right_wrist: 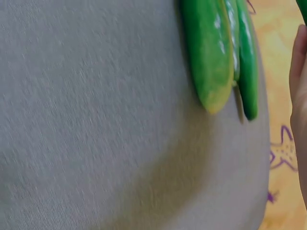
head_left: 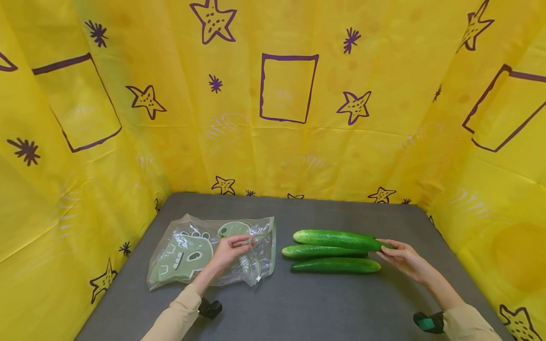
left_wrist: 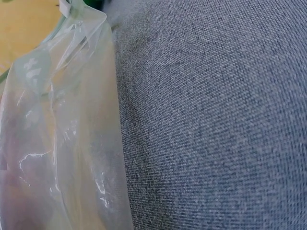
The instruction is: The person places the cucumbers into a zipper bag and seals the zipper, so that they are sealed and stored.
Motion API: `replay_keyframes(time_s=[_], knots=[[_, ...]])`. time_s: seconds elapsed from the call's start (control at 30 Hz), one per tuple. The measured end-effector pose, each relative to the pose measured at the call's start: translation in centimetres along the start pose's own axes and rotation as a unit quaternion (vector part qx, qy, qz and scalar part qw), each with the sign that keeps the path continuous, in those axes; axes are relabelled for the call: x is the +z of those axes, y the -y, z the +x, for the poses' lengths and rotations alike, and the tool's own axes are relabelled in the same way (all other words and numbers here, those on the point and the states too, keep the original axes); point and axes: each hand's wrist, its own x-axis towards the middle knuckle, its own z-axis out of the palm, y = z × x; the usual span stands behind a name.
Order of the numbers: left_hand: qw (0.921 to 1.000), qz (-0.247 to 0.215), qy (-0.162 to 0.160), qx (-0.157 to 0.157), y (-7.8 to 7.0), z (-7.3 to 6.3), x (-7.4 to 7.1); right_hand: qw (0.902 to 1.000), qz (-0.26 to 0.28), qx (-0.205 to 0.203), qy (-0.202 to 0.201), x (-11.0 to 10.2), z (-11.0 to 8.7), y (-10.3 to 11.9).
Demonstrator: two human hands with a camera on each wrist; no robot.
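Head view high, wrist views close
From above we face forward-down; left wrist shares the bag [left_wrist: 62, 134], right the cucumbers [head_left: 326, 251].

beige sleeves [head_left: 175, 315] and black wrist cameras [head_left: 210, 308] are worn.

The grey table [head_left: 324, 308] has a fabric-like texture. A clear bag [head_left: 181, 272] with green printed figures lies on its left. Right of it lie a near cucumber [head_left: 334, 265] and a middle cucumber [head_left: 322, 251]; the far cucumber's [head_left: 332, 238] contact is unconfirmed.
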Motion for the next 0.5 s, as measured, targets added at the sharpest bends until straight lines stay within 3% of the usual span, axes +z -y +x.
replay_keyframes(time_s=[0.2,0.5], knots=[[1.0000,0.000,0.004,-0.003,0.0,0.0,0.0,0.9961,-0.062,0.022,-0.059,1.5,1.2,-1.1],[1.0000,0.004,-0.003,-0.005,0.0,0.0,0.1,0.9859,-0.122,0.040,-0.107,3.7,2.8,-2.5]])
